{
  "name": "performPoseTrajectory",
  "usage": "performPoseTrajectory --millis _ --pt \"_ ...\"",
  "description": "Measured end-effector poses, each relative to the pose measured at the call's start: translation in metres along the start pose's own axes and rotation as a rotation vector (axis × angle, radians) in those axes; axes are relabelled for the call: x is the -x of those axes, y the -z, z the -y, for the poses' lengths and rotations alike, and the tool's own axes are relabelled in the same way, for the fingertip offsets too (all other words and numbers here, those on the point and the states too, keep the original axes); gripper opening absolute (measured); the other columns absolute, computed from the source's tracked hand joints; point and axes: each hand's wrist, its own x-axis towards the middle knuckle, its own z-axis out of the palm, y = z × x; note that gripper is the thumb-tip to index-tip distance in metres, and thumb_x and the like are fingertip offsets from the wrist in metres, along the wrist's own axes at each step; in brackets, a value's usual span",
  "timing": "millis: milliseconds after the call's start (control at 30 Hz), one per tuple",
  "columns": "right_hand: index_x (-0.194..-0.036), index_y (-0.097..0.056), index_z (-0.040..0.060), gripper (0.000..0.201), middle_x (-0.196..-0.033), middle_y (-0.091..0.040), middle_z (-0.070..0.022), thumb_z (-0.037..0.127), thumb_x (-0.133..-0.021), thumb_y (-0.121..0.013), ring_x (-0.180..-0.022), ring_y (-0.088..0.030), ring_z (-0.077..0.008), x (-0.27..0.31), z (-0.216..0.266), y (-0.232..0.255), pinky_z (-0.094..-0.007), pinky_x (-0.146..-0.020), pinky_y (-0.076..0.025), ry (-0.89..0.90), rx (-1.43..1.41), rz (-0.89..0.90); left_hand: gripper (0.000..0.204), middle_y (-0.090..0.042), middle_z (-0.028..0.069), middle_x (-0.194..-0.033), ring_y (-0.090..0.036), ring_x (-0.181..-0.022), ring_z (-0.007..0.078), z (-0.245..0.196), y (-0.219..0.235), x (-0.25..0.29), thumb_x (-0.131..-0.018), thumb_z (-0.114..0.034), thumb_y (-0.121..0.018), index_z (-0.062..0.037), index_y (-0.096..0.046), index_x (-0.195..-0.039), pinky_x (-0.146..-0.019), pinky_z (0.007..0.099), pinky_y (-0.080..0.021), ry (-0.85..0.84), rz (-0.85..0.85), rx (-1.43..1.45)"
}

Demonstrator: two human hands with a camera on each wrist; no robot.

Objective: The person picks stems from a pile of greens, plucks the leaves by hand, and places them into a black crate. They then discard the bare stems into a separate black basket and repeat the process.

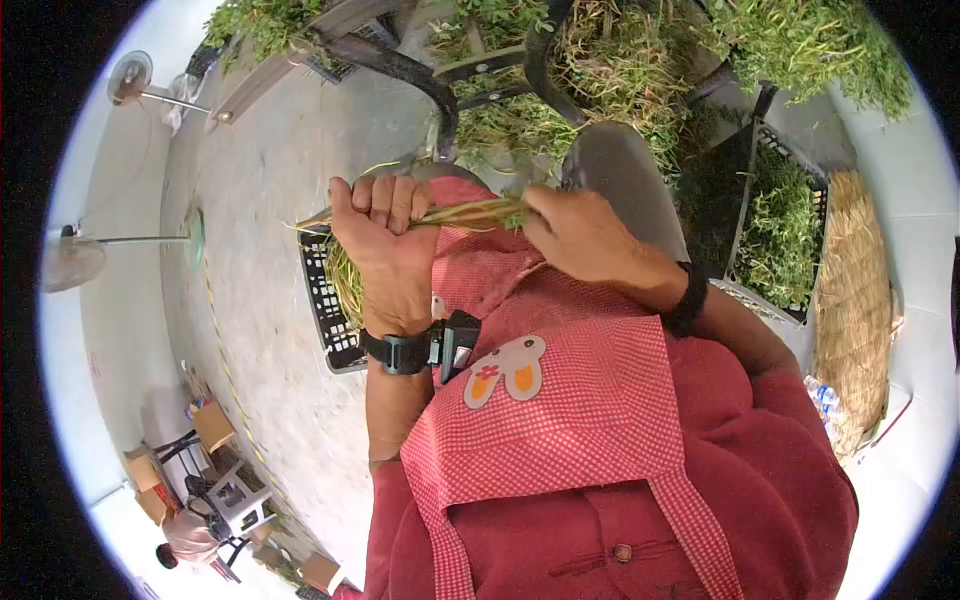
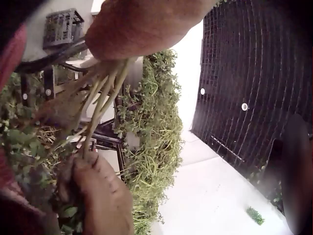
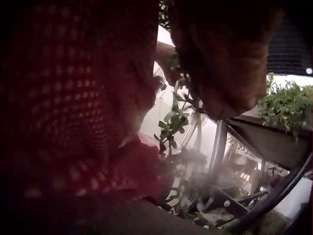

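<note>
A bundle of long green stems (image 1: 470, 214) stretches between both hands above the lap. The left hand (image 1: 385, 240) curls its fingers round the stem ends. At the bundle's other end, the right hand (image 1: 585, 235) pinches the stems. In the left wrist view the stems (image 2: 103, 95) run from the left hand (image 2: 142, 29) to the right hand (image 2: 100, 196), with leaves near the right hand. The right wrist view shows leafy sprigs (image 3: 173, 122) below the dark right hand (image 3: 220, 63).
A black crate (image 1: 322, 300) holding stems stands beside the left forearm. Another crate (image 1: 745, 290) with leafy greens is at the right, next to a straw-coloured roll (image 1: 850, 310). Greens heap (image 1: 630, 60) ahead, near a dark-legged table. A seated person (image 1: 190, 535) and fans (image 1: 75, 262) are at far left.
</note>
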Motion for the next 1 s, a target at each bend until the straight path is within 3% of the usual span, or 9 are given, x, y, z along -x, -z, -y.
performPoseTrajectory --millis 100,167,333,433,500,533,800,867,1000 --pt "-0.091 -0.049 -0.0004 0.025 -0.084 -0.056 -0.0241 0.023 -0.083 -0.052 -0.069 -0.056 -0.0438 -0.007 -0.022 -0.003 -0.0455 -0.059 -0.046 0.089 -0.428 -0.304 0.049 -0.017 -0.0054 -0.044 -0.014 -0.037 0.0094 0.01 -0.007 0.001 -0.096 -0.038 -0.031 -0.0187 -0.023 -0.052 -0.04 0.0254 -0.016 0.008 0.135 -0.053" --pt "-0.084 -0.049 0.0035 0.017 -0.057 -0.038 0.0004 0.018 -0.091 -0.042 -0.047 -0.034 -0.0073 -0.002 -0.033 -0.005 -0.022 -0.037 -0.027 0.252 -0.986 -0.243 0.048 -0.017 -0.0057 -0.044 -0.013 -0.036 0.0094 0.012 -0.011 0.001 -0.095 -0.035 -0.032 -0.0191 -0.021 -0.051 -0.039 0.0258 -0.015 0.035 0.119 -0.04" --pt "-0.074 -0.045 0.0038 0.013 -0.07 -0.041 -0.0025 0.006 -0.086 -0.041 -0.048 -0.033 -0.0057 0.032 -0.022 0.02 -0.0204 -0.037 -0.024 0.143 -1.761 0.347 0.047 -0.017 -0.0057 -0.044 -0.014 -0.037 0.0094 0.014 -0.015 0.004 -0.094 -0.031 -0.033 -0.019 -0.022 -0.05 -0.04 0.0258 -0.016 -0.016 0.091 -0.09" --pt "-0.07 -0.044 0.0035 0.019 -0.065 -0.04 -0.0008 0.009 -0.088 -0.04 -0.045 -0.03 -0.0049 0.051 -0.017 0.027 -0.0199 -0.036 -0.022 0.247 -1.57 0.381 0.046 -0.017 -0.0054 -0.043 -0.015 -0.037 0.0095 -0.01 0.002 -0.006 -0.094 -0.031 -0.032 -0.0185 -0.023 -0.05 -0.041 0.0258 -0.017 -0.081 0.095 -0.082" --pt "-0.067 -0.044 0.0031 0.026 -0.063 -0.041 -0.0002 0.013 -0.091 -0.039 -0.044 -0.031 -0.0051 0.053 -0.026 0.037 -0.0194 -0.036 -0.023 0.432 -1.105 0.006 0.047 -0.018 -0.0052 -0.043 -0.015 -0.037 0.0095 -0.018 0.006 -0.012 -0.094 -0.031 -0.032 -0.0183 -0.023 -0.05 -0.041 0.0257 -0.018 -0.112 0.106 -0.041" --pt "-0.074 -0.049 0.002 0.024 -0.062 -0.041 0.0002 0.016 -0.091 -0.04 -0.045 -0.034 -0.0051 0.051 -0.029 0.048 -0.0191 -0.036 -0.023 0.295 -1.603 0.148 0.046 -0.018 -0.005 -0.043 -0.015 -0.036 0.0096 -0.02 0.006 -0.01 -0.094 -0.031 -0.031 -0.0183 -0.024 -0.05 -0.041 0.0258 -0.018 -0.115 0.137 -0.042" --pt "-0.097 -0.06 0.0042 0.024 -0.07 -0.058 -0.0049 0.024 -0.089 -0.05 -0.053 -0.053 -0.0117 0.027 -0.029 0.066 -0.0211 -0.042 -0.035 0.26 -1.127 -0.136 0.049 -0.018 -0.0054 -0.042 -0.015 -0.035 0.0092 -0.023 0.002 -0.008 -0.096 -0.036 -0.028 -0.018 -0.025 -0.051 -0.04 0.026 -0.018 -0.001 0.338 -0.034" --pt "-0.1 -0.063 0.0075 0.025 -0.077 -0.063 -0.0118 0.026 -0.084 -0.054 -0.063 -0.061 -0.0237 0.018 -0.022 0.057 -0.0332 -0.051 -0.044 0.466 -0.211 -0.423 0.049 -0.019 -0.0054 -0.042 -0.015 -0.035 0.0092 -0.022 0.001 -0.007 -0.096 -0.037 -0.028 -0.0179 -0.025 -0.051 -0.04 0.026 -0.019 0.004 0.339 -0.033" --pt "-0.1 -0.064 0.0073 0.027 -0.084 -0.063 -0.0123 0.024 -0.079 -0.062 -0.076 -0.061 -0.0289 0.005 -0.013 0.035 -0.038 -0.063 -0.047 0.442 0.062 -0.378 0.05 -0.019 -0.0053 -0.042 -0.016 -0.035 0.009 -0.019 -0.002 -0.007 -0.096 -0.039 -0.027 -0.0178 -0.025 -0.051 -0.04 0.0259 -0.019 0.014 0.34 -0.041"
